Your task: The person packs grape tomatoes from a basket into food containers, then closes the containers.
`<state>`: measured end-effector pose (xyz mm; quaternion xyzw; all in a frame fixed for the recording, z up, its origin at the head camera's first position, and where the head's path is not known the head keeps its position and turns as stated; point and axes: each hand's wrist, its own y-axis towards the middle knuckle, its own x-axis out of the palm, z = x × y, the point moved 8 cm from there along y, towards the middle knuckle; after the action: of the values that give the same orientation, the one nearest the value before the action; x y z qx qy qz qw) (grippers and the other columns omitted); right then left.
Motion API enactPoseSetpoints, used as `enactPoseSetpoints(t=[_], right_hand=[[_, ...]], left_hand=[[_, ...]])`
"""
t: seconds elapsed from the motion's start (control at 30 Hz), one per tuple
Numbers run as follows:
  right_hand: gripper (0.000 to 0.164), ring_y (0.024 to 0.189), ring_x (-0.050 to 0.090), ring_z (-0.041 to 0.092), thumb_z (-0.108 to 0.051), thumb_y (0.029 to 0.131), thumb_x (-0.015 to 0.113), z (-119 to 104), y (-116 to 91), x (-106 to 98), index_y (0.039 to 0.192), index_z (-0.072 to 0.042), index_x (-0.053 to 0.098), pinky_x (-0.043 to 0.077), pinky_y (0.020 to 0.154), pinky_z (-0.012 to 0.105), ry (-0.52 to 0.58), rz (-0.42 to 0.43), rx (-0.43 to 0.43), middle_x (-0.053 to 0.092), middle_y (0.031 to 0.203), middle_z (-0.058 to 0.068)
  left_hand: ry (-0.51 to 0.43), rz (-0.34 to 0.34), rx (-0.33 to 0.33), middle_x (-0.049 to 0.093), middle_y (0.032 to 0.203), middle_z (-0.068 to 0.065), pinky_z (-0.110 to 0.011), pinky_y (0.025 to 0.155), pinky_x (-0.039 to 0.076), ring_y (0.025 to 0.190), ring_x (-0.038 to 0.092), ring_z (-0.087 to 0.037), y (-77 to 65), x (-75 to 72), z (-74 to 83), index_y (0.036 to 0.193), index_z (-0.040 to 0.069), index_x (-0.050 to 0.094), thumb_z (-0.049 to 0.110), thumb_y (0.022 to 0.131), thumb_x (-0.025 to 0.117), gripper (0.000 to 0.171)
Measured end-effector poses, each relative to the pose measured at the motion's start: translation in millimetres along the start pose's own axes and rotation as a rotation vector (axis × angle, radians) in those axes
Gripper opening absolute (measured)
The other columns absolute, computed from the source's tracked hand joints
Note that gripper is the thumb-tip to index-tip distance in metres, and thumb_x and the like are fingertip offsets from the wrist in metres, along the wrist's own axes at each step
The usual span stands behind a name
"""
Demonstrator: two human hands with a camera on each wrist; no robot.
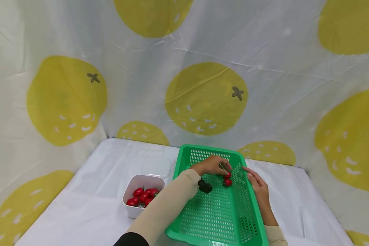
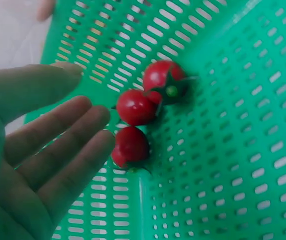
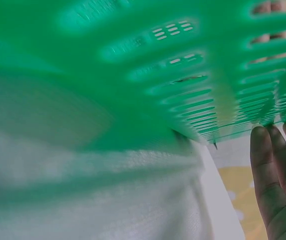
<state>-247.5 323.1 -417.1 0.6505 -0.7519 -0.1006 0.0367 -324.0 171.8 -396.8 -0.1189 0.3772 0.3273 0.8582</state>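
Inside the green plastic basket (image 1: 203,215), my left hand (image 1: 214,165) reaches toward its far right part. In the left wrist view its fingers are extended beside three small red cherry tomatoes (image 2: 135,107), with nothing held; one fingertip lies very near the lowest tomato. Two of these tomatoes show in the head view, just below the hand. My right hand (image 1: 259,188) lies along the outside of the basket's right rim. In the right wrist view, straight fingers (image 3: 263,160) touch the slotted outer wall; the thumb is hidden there.
To the basket's left stands a white square container (image 1: 134,212) with several cherry tomatoes in it, partly covered by my left sleeve (image 1: 166,201). Behind it lies a clear lid (image 1: 156,166). A curtain with yellow fruit prints (image 1: 206,99) hangs behind the white-covered table (image 1: 92,205).
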Motion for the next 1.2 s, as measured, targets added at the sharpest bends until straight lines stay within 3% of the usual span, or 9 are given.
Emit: enactPoseSetpoints(t=[0.27,0.73,0.97,1.2], right_hand=[[0.041,0.104,0.060,0.004,-0.029,0.101,0.050,7.4,4.0,-4.6,0.135,-0.006,0.055,0.052,0.076,0.018,-0.005,0.016,0.029,0.058,0.129,-0.010],[0.042,0.103,0.061,0.005,-0.028,0.102,0.049,-0.2,0.8,-4.9,0.136,-0.004,0.054,0.052,0.076,0.018,0.001,0.005,0.011,0.058,0.126,-0.012],[0.042,0.105,0.059,0.003,-0.031,0.101,0.049,1.1,2.1,-5.4,0.136,-0.008,0.055,0.051,0.077,0.018,-0.050,0.008,0.016,0.057,0.132,-0.006],[0.043,0.106,0.059,0.005,-0.033,0.102,0.048,4.1,3.0,-1.9,0.137,-0.010,0.055,0.052,0.078,0.020,-0.060,-0.023,0.030,0.052,0.138,0.000]], left_hand=[[0.118,-0.119,-0.034,0.068,0.114,-0.003,-0.016,0.079,0.048,0.101,0.061,-0.009,2.2,14.3,-4.5,0.117,0.010,0.067,0.010,0.091,0.066,0.026],[0.184,-0.199,-0.022,0.067,0.111,0.004,-0.014,0.080,0.046,0.098,0.061,-0.005,7.9,30.9,-2.8,0.115,0.015,0.070,0.012,0.090,0.068,0.025],[0.221,-0.231,-0.008,0.067,0.108,0.003,-0.014,0.080,0.045,0.102,0.061,-0.009,7.1,36.4,2.2,0.112,0.016,0.071,0.011,0.089,0.069,0.024],[0.242,-0.236,-0.033,0.067,0.103,0.005,-0.015,0.075,0.047,0.093,0.060,-0.005,5.4,41.7,-1.5,0.110,0.019,0.071,0.013,0.089,0.069,0.022]])
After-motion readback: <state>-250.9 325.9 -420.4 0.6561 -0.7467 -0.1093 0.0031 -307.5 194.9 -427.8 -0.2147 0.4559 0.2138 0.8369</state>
